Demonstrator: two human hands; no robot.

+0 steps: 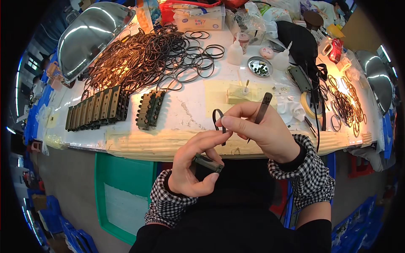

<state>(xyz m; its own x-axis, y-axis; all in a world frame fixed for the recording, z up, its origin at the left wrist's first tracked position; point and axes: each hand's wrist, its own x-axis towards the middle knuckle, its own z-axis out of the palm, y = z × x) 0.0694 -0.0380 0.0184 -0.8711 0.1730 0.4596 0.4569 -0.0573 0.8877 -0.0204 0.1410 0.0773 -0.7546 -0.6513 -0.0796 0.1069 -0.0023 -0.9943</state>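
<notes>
My left hand [192,164] is closed around a small dark green block-shaped part [208,163], with its thumb along the lower edge. Between the fingertips of both hands a thin black rubber ring [217,120] stands upright. My right hand [263,130] pinches that ring with thumb and forefinger, while dark tweezers [264,109] rest in the same hand, sticking up past the knuckles. Both hands are over the table's front edge. On the table a short row of similar green parts [150,109] lies ahead of my left hand, beside a longer row [98,109].
A large heap of black rings [143,57] covers the back left, with a smaller pile [346,105] at right. White squeeze bottles [235,52], a round metal dish [260,67] of small dark pieces and a tape roll [310,105] stand beyond my right hand. Below hangs a green tray [103,202].
</notes>
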